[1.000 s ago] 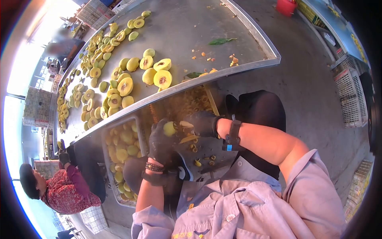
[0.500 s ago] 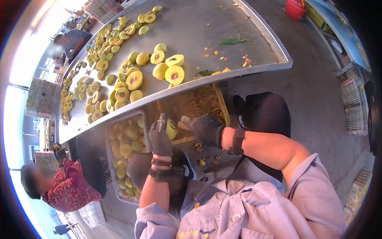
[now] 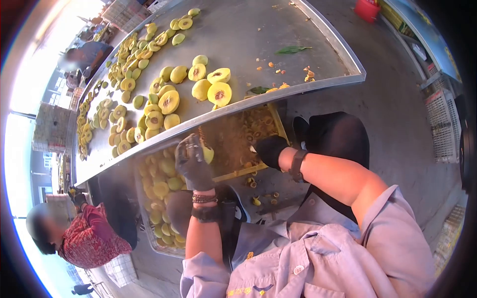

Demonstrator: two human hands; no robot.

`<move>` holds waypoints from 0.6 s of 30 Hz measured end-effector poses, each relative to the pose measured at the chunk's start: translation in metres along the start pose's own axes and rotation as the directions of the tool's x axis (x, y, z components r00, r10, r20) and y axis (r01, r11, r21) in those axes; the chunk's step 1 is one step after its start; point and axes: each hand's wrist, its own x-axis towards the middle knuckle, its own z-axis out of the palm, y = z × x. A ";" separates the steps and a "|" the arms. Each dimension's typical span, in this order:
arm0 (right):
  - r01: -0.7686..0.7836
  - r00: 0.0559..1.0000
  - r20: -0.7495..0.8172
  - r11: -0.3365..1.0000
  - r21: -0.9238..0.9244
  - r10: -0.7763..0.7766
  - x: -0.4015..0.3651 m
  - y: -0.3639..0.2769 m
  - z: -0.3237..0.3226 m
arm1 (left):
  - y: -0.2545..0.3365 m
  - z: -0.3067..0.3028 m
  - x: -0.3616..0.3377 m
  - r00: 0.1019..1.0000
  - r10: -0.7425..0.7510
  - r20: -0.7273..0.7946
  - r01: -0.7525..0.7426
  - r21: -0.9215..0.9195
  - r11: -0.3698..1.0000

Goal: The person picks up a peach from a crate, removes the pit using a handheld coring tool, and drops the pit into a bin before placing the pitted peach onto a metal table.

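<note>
My left hand [image 3: 191, 164], in a dark glove with whitish fingertips, is closed around a yellow-green peach half [image 3: 207, 153] below the table's near edge. Part of the fruit is hidden behind the fingers. A thin brownish twisted strip [image 3: 201, 135] shows just above it. To the right, my right hand [image 3: 271, 151], also gloved, is closed with a small pale tip [image 3: 253, 148] at its fingers; what it grips is mostly hidden. It is apart from the peach half, over a yellow-rimmed crate [image 3: 237, 174] of peelings and scraps.
A metal table [image 3: 238, 44] with a raised rim carries many cut peach halves [image 3: 169, 101], a green leaf [image 3: 293, 50] and scraps. Below, at left, stands a crate of fruit [image 3: 161, 189]. A co-worker in red [image 3: 97, 241] sits at left. Stacked crates [image 3: 443, 126] stand at right.
My right hand has moved right, away from the peach half. My left hand has shifted slightly left and up, still holding the fruit. The fruit on the table has not moved.
</note>
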 end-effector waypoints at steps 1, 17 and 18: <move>0.005 0.995 -0.102 0.999 0.051 0.000 -0.004 0.002 0.001 | -0.002 -0.002 0.001 0.994 -0.112 -0.019 0.106 -0.188 0.976; 0.200 0.976 -0.138 0.949 0.241 -0.171 -0.005 -0.045 -0.056 | 0.010 0.010 -0.004 0.872 -0.445 0.204 0.472 -0.588 0.657; 0.177 0.982 -0.103 0.959 0.222 -0.157 -0.005 -0.043 -0.053 | 0.008 0.012 -0.005 0.885 -0.428 0.183 0.448 -0.585 0.676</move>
